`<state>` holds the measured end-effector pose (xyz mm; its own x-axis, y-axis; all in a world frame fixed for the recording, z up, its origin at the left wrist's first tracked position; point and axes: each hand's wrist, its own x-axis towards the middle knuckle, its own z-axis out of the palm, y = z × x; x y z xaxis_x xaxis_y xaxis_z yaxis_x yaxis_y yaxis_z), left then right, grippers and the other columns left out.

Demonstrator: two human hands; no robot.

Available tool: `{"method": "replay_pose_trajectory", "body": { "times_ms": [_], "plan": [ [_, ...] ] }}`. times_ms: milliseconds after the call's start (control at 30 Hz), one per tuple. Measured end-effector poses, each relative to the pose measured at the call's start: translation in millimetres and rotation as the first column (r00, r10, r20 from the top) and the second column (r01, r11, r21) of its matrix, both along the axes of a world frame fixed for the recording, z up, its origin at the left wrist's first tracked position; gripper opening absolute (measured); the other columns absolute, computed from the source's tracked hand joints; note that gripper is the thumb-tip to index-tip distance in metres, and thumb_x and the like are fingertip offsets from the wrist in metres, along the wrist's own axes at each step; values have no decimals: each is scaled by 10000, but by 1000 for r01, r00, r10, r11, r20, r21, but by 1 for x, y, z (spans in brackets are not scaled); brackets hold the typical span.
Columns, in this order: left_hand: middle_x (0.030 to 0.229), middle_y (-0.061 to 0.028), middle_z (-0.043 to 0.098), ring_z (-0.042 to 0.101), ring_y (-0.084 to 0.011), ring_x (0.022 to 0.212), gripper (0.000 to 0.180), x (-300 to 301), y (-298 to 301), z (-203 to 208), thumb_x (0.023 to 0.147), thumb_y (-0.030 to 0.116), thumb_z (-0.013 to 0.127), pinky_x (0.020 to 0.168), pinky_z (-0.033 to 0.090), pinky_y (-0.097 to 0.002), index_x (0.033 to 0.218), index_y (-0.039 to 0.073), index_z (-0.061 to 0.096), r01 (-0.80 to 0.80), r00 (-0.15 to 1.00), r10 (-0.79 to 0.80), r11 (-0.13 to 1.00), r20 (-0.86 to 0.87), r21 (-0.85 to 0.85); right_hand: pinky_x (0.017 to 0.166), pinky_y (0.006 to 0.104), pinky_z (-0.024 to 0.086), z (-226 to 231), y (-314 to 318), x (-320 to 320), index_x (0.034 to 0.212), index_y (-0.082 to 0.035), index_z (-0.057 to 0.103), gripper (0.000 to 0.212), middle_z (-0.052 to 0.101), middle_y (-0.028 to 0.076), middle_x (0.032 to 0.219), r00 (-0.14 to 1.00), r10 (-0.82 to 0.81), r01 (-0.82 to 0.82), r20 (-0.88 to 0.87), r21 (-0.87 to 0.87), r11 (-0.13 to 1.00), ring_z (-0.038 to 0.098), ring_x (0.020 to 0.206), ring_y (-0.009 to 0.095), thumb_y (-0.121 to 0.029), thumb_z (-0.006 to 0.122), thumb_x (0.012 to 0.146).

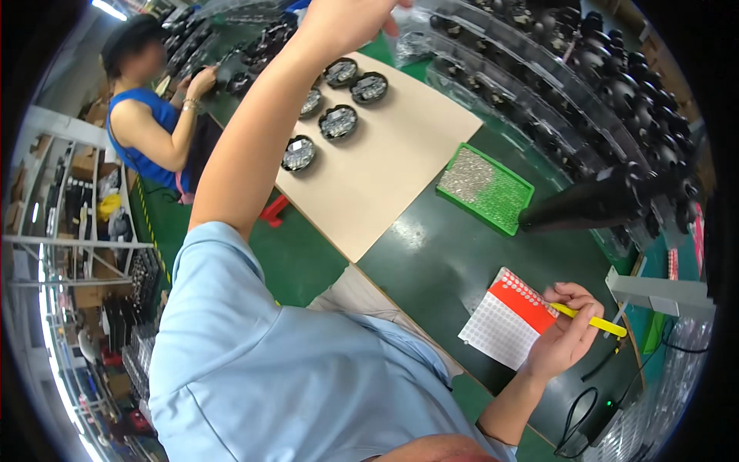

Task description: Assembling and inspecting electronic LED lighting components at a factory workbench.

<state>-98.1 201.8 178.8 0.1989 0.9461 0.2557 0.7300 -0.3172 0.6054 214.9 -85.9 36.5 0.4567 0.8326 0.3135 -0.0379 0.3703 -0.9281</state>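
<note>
Slim yellow tool in R hand

Handling, L to R: dotted sheet on dark table prob. light, bendy, hold at edges; tool prob. light, stiff, take mid-shaft.
Grip, L to R: L hand part cut off, can't tell; R fingers closed round tool, by sheet's R side.

Assemblies lie far left on a board; a tray sits to its right; a sticker sheet lies near right.

Passage: tabletop, forward-left of right hand. Obstacles: green tray, towards left hand; grey bracket, beside right hand.
</note>
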Motion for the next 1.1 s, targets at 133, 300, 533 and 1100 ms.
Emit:
{"method": "replay_pose_trajectory", "body": {
  "times_ms": [133, 300, 533, 1100],
  "plan": [
    [904, -117, 725, 720, -242, 906, 448, -66, -27, -57, 947, 371, 690, 777, 569, -365, 1213, 17, 624, 271, 948, -253, 960, -193, 72, 621, 253, 423, -4, -4, 8, 996, 40, 623, 136, 609, 74, 843, 865, 59, 119, 498, -319, 940, 540, 674, 139, -88, 585, 1017],
    [1338, -227, 580, 491, -404, 1303, 697, -106, -76, -105, 831, 355, 795, 1107, 401, -469, 1394, 55, 514, 234, 811, -145, 968, -566, 87, 631, 320, 432, 18, 7, -14, 914, 26, 672, 109, 582, 109, 821, 559, 255, -3, 789, -306, 952, 554, 692, 216, 16, 749, 838],
    [1146, -193, 645, 564, -398, 1138, 502, -93, -87, -126, 757, 162, 737, 970, 449, -484, 1218, 57, 567, 261, 877, -196, 961, -439, 92, 724, 388, 503, 31, -1, 1, 915, 2, 696, 128, 630, 139, 849, 349, 397, -7, 849, -421, 907, 606, 782, 298, -76, 770, 847],
    [1155, -137, 622, 577, -369, 1092, 458, 9, -191, -129, 654, 241, 906, 935, 491, -466, 1020, 69, 693, 481, 849, -524, 820, 69, 312, 722, 226, 485, 27, 36, -82, 1402, -4, 450, 433, 584, 23, 858, 777, 630, -532, 1, -533, 658, 579, 800, 81, -45, 605, 1000]
  ]
}}
